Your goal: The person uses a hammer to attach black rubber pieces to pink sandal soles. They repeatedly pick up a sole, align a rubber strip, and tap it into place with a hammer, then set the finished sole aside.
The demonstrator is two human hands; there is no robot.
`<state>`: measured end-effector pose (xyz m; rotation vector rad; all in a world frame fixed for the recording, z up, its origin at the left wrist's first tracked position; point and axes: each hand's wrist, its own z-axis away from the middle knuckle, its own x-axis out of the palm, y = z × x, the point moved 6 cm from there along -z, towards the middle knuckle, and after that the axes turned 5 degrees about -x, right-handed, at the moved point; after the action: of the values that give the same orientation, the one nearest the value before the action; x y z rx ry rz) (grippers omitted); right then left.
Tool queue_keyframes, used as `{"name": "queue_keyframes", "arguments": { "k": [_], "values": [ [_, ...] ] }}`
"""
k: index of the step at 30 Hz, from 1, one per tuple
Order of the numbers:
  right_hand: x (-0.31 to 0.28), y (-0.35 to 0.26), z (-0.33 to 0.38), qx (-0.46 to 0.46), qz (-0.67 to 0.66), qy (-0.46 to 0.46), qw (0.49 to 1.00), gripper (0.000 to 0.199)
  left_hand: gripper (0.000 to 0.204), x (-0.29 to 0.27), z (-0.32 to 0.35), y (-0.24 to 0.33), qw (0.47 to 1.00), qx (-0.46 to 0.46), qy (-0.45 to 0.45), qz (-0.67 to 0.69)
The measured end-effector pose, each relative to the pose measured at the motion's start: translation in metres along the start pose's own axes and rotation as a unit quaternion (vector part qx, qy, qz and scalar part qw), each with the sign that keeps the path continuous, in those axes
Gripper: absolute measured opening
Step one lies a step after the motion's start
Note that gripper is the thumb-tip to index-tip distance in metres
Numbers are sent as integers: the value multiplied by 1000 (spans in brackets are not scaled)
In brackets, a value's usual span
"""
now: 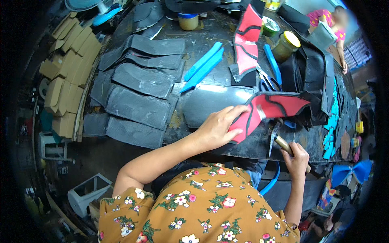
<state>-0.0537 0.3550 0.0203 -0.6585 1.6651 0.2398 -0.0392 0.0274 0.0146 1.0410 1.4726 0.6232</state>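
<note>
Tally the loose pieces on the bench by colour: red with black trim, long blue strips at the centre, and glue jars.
Red fabric pieces with black trim: 2, one under the left hand, one further back
Long blue foam strips: 3
Round glue jars: 3
Total: 8

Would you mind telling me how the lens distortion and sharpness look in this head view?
Head view: strong fisheye, the workbench edge bows and a black vignette rings the frame; the left hand on the red piece is sharp, the right hand with the hammer slightly soft; the rim blurs.
</note>
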Motion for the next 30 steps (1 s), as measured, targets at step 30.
{"name": "queue_keyframes", "arguments": {
  "k": [30],
  "values": [
    [144,-6,225,326,-141,-290,889,11,54,-273,-34,-179,739,-147,26,-656]
  ]
}}
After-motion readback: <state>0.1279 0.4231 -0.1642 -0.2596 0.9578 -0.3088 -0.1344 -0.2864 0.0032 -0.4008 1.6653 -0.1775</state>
